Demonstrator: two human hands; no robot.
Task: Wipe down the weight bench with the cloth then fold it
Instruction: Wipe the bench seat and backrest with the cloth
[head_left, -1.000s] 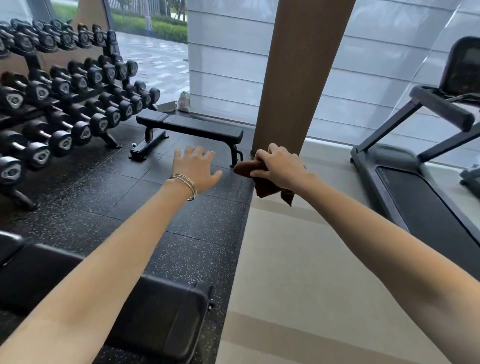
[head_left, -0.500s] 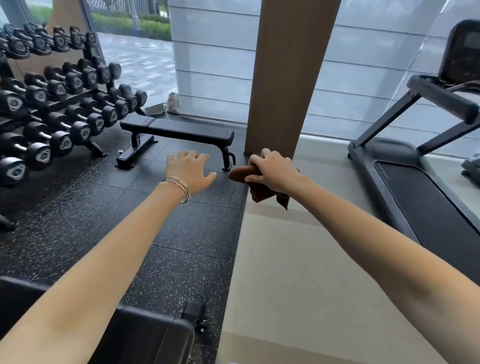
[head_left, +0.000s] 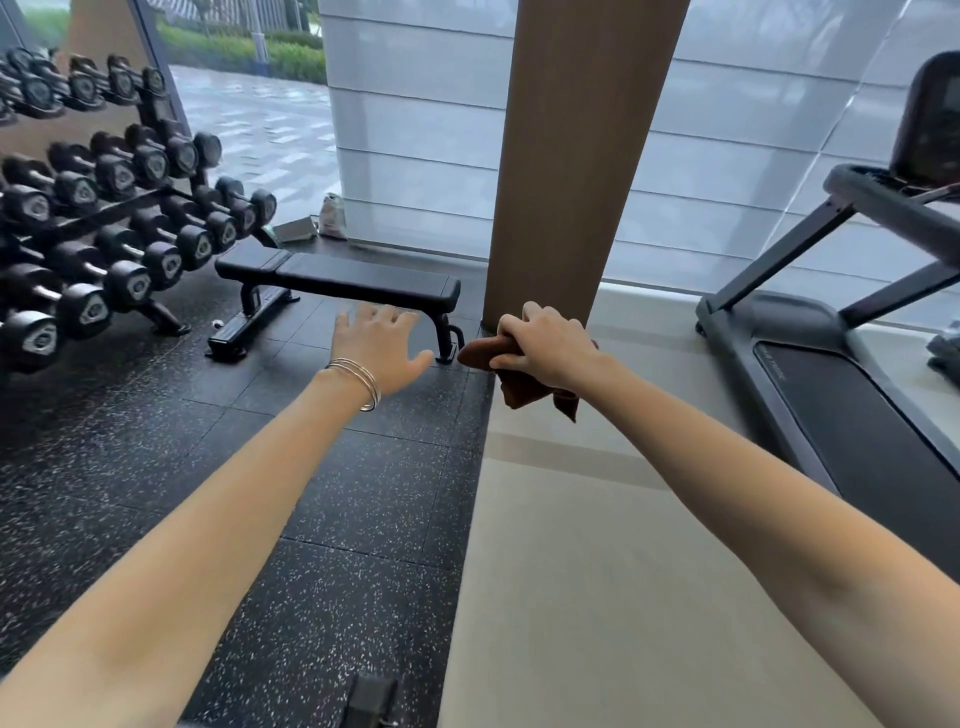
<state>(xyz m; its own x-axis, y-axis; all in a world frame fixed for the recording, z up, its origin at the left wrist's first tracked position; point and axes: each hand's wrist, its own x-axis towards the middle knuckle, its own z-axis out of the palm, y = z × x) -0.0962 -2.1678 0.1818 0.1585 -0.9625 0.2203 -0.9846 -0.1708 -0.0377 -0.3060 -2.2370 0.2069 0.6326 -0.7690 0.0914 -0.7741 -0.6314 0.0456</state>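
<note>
Above bare speckled floor short of the bench, left hand fingers spread, right hand fingers gripping the cloth.

There is a single view, from a camera worn on the person's head; it looks forward and steeply down, so the floor fills the lower half and both bare forearms run up from the near corners into the middle; the wide lens bends the straight lines, most plainly the wooden pillar at top centre and the treadmill at the far right edge; the weight bench lies in the middle distance, well apart from the camera, left of the pillar; the dumbbell rack fills the far left; the window blinds close the far side; no second view shares the scene.
</note>
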